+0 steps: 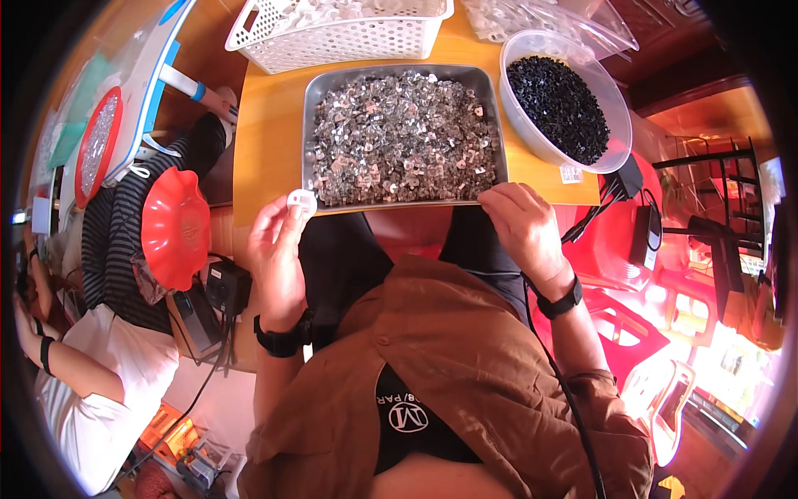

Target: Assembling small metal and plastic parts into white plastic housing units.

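A metal tray [311, 125] filled with small shiny metal pieces [407, 137] lies on the table before me. My left hand [278, 249] is just off the tray's near left corner, pinching a small white plastic part [302, 200] between thumb and fingertips. At the near right corner, my right hand [524, 224] has its fingers bent and pressed together by the tray's rim. Whatever those fingertips hold, if anything, is hidden. To the tray's right stands a clear round tub [613, 141] with small black pieces [559, 108] in it.
Behind the tray, a white perforated basket [349, 46] holds white parts. A clear plastic bag [549, 25] lies at the far right of the wooden table [266, 116]. Left of the table are a red scalloped bowl [176, 229] and another person [108, 374]. Black cables hang at right.
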The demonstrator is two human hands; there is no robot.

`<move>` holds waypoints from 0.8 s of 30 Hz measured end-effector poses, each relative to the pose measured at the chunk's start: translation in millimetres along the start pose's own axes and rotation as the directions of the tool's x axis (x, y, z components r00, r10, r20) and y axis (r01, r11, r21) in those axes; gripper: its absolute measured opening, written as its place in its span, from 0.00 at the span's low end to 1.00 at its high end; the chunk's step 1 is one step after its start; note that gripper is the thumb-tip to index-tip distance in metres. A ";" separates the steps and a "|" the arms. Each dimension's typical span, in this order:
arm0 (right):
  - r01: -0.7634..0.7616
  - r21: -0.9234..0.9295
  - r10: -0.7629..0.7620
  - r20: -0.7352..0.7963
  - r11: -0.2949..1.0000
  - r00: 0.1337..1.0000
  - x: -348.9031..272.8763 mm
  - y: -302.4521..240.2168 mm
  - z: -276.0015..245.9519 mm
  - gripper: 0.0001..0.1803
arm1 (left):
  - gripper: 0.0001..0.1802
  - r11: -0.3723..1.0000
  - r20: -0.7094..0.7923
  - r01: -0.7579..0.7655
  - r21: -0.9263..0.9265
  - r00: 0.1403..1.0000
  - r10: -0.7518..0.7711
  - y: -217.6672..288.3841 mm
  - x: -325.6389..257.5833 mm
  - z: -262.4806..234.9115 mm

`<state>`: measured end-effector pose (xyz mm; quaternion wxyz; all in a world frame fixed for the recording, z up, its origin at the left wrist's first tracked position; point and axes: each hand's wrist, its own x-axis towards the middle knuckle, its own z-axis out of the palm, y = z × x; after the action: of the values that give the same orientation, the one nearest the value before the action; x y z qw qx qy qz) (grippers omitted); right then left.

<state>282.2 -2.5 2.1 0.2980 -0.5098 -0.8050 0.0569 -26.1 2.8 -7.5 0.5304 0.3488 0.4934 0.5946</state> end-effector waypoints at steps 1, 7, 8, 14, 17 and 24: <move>-0.006 -0.014 0.006 0.015 1.000 1.000 -1.1 -1.1 -1.8 0.08 | 0.11 1.000 0.007 -0.006 -0.004 1.000 0.006 -0.4 -2.4 -0.4; -0.020 0.023 0.020 0.011 1.000 1.000 23.3 -13.4 -28.9 0.12 | 0.11 0.998 -0.025 -0.068 -0.019 0.997 0.067 10.5 3.5 2.3; -0.061 0.073 0.063 -0.020 0.995 0.998 30.8 -14.9 -35.8 0.13 | 0.11 0.997 -0.039 -0.080 -0.022 0.996 0.079 12.8 3.1 0.7; -0.099 0.130 0.090 0.075 0.986 0.993 128.1 12.3 -52.8 0.22 | 0.11 0.994 -0.025 -0.078 -0.071 0.997 0.076 26.0 2.5 -0.7; 0.107 0.034 -0.107 0.013 0.994 0.994 163.7 53.6 -15.4 0.28 | 0.11 0.997 0.010 -0.009 -0.078 1.000 0.010 24.0 -0.4 9.2; 0.193 0.089 -0.201 0.087 0.977 0.976 199.5 74.3 25.3 0.30 | 0.10 0.997 0.085 0.075 -0.009 0.994 -0.074 21.3 -1.4 8.5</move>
<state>266.6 208.5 36.2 0.2834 -0.4118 -0.8621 0.0835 -24.0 4.3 15.3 0.5747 0.3519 0.4795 0.5622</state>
